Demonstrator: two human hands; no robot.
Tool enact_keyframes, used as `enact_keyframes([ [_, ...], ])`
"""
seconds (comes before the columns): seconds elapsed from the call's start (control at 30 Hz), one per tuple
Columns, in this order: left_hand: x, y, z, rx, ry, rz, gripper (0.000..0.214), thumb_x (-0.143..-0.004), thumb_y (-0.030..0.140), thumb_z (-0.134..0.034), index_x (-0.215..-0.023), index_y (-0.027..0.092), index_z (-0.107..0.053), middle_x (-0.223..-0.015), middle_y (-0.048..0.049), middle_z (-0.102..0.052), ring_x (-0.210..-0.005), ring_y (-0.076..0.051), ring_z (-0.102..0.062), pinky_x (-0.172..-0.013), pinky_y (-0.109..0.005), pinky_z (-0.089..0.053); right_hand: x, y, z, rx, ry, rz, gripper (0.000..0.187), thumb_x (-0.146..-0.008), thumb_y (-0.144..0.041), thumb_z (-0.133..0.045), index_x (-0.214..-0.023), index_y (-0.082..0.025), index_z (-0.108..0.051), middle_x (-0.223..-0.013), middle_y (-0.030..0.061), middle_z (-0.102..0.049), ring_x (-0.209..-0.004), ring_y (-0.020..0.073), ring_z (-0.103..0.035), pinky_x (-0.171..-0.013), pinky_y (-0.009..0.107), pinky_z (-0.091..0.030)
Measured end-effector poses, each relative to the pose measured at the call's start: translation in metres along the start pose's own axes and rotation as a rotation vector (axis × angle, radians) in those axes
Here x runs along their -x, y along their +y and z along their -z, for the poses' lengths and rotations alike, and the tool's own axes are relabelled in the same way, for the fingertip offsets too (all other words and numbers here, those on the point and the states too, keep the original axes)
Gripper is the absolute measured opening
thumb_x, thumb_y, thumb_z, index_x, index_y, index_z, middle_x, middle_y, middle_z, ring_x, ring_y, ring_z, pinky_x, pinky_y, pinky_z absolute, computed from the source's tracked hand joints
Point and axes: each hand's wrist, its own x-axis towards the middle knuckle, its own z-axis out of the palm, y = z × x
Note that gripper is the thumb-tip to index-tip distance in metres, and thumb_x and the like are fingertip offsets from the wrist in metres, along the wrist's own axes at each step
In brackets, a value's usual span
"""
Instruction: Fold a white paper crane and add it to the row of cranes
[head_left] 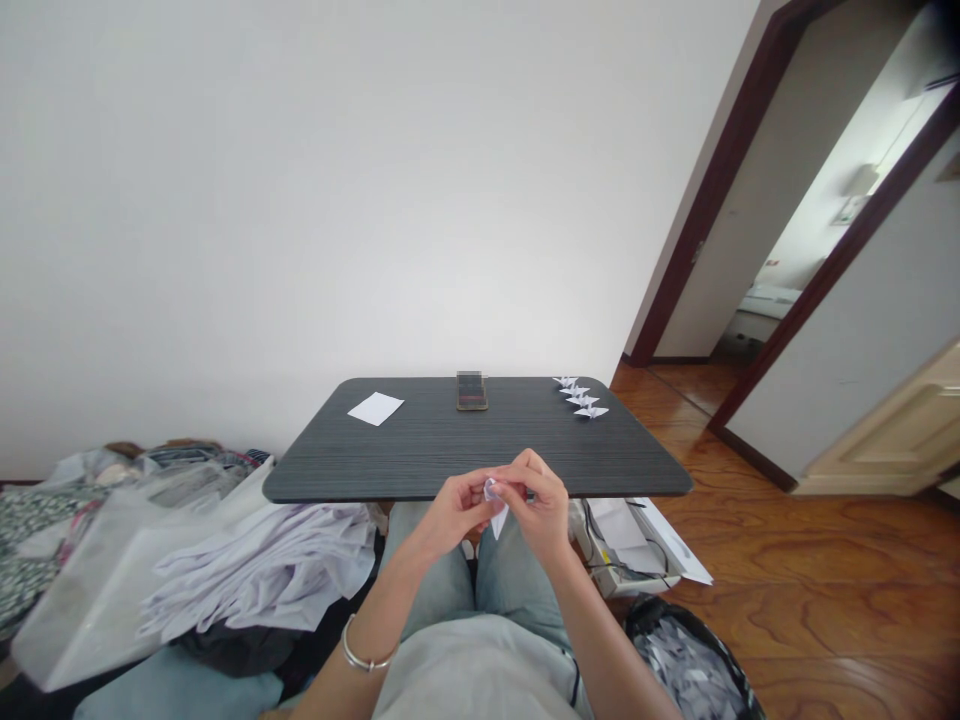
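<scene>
1. The small folded white paper piece (498, 520) is held between both hands at the near edge of the table, over the lap, with a narrow pointed end hanging down. Its upper folds are partly hidden by fingers, so I can't tell exactly which crease is being worked.
2. The left hand (456, 508) has thumb and fingertips drawn together on the paper's left side. It would serve best as the steady hand, gripping close to the fold so the layers don't slip.
3. The right hand (541, 502) is likewise pinched in, fingers curled and tips meeting at the top of the paper. Small, firm presses from thumb and forefinger should sharpen a crease better than pulling, which could tear so small a piece.
4. Just below the hands, the tip hangs free; keeping it clear of the table's edge would probably avoid bending it.
5. The dark grey wood-grain rectangular table (405, 455) offers a flat surface if a crease needs harder pressing.
6. Farther off, four small winged white paper figures (582, 401) line the right side, useful for comparing points; a flat white paper sheet (376, 408) lies at left.
</scene>
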Motion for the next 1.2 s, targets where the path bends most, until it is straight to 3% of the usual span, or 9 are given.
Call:
enact_keyframes([
  [0.7,-0.001,0.003,-0.001,0.029,-0.018,0.003,0.049,-0.072,0.037,-0.066,-0.114,0.014,-0.059,-0.084,-0.0066,-0.061,-0.054,-0.007,-0.043,-0.046,-0.019,-0.028,-0.002,-0.001,0.002,-0.054,-0.015,0.059,0.005,-0.077,-0.019,-0.063,-0.073,-0.021,-0.065,-0.061,-0.0015,-0.049,-0.054,0.0123,-0.042,-0.049,0.025,-0.033],
  [1.03,-0.003,-0.004,0.004,0.039,0.034,0.015,0.051,-0.068,0.034,-0.070,-0.114,0.015,-0.059,-0.075,-0.0024,-0.060,-0.049,-0.005,-0.038,-0.045,-0.019,-0.030,-0.002,0.007,0.003,-0.077,-0.029,0.011,0.009,-0.081,-0.022,-0.058,-0.077,-0.022,-0.067,-0.065,0.0001,-0.050,-0.061,0.0147,-0.046,-0.054,0.027,-0.036],
  [1.2,-0.002,-0.004,0.004,0.051,0.041,-0.009,0.059,-0.071,0.033,-0.068,-0.124,0.018,-0.048,-0.068,0.0014,-0.055,-0.050,-0.006,-0.040,-0.046,-0.019,-0.030,-0.002,0.010,0.002,-0.059,-0.016,0.018,0.009,-0.080,-0.021,-0.057,-0.073,-0.021,-0.062,-0.065,0.0001,-0.051,-0.062,0.0149,-0.046,-0.055,0.027,-0.035],
])
